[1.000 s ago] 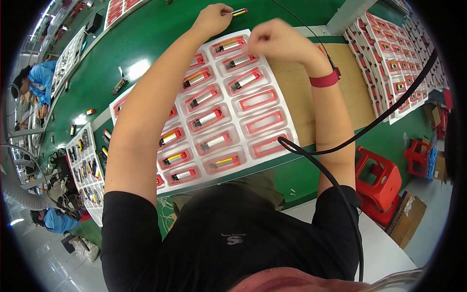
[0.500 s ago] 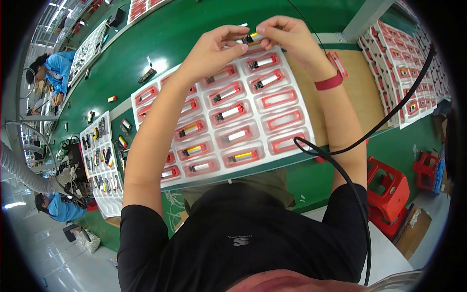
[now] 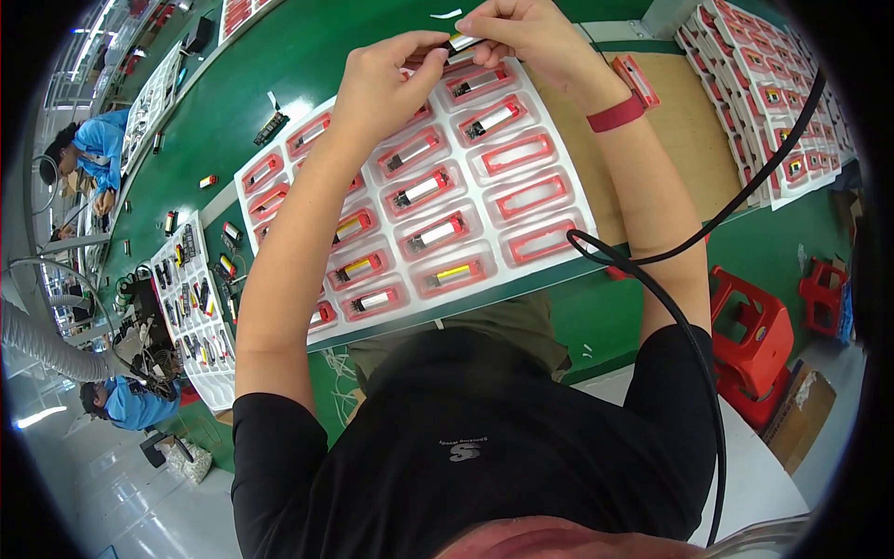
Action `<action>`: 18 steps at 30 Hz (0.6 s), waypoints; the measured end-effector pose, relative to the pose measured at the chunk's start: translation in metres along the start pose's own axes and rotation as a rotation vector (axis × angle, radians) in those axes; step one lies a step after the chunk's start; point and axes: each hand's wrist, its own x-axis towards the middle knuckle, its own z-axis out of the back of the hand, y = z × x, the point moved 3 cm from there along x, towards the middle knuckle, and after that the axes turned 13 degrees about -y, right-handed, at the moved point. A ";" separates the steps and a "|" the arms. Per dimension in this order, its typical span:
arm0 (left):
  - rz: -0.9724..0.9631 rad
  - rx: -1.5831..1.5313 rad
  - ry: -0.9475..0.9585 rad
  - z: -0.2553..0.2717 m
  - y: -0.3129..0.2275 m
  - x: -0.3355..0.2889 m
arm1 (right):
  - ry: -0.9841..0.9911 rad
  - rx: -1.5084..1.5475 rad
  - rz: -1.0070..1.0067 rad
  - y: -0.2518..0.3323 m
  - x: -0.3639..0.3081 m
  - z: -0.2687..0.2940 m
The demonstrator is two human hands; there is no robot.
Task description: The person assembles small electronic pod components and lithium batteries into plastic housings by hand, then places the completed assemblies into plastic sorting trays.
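Beyond the far edge of a white tray, a small battery-like module (image 3: 462, 43) with a yellow strip, a pale side and a dark end is pinched between both hands. My left hand (image 3: 389, 82) has its fingertips closed at the dark end, while the fingers of my right hand (image 3: 521, 35) grip the other end. Below them lies the white plastic tray (image 3: 585, 210), its pockets holding red frames. Several frames contain modules with white or yellow sides; the three nearest in the right column, such as this red frame (image 3: 542, 240), have none.
A black cable (image 3: 712, 228) loops past my right forearm. On the brown board (image 3: 666, 163) lies a single red frame (image 3: 636, 81); stacked trays (image 3: 759, 102) stand beyond. At left are a tray of dark parts (image 3: 222, 391) and loose modules. Two people in blue work farther left.
My view has shifted, so tray and stools sit differently in it. Both hands still hold the module, which is now tilted and shows more of its pale side.
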 end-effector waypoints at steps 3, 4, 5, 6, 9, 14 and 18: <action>0.029 0.001 -0.108 -0.010 -0.011 -0.001 | 0.014 0.021 0.027 -0.008 0.004 0.008; 0.125 -0.031 -0.106 -0.011 -0.006 0.000 | 0.040 0.025 0.062 -0.006 0.005 0.005; 0.122 -0.033 -0.102 -0.014 0.000 0.000 | 0.067 0.028 0.097 -0.004 0.006 0.002; 0.264 -0.174 -0.117 -0.017 0.010 -0.001 | 0.064 -0.009 0.122 -0.002 0.006 0.001; 0.425 -0.293 -0.161 -0.029 0.000 -0.006 | -0.047 -0.022 0.298 -0.005 0.014 0.013; -0.197 0.165 0.372 -0.034 -0.055 -0.047 | -0.245 0.132 0.076 -0.002 0.021 0.012; -0.310 0.289 0.398 -0.052 -0.067 -0.049 | -0.113 0.256 0.186 -0.023 0.035 0.024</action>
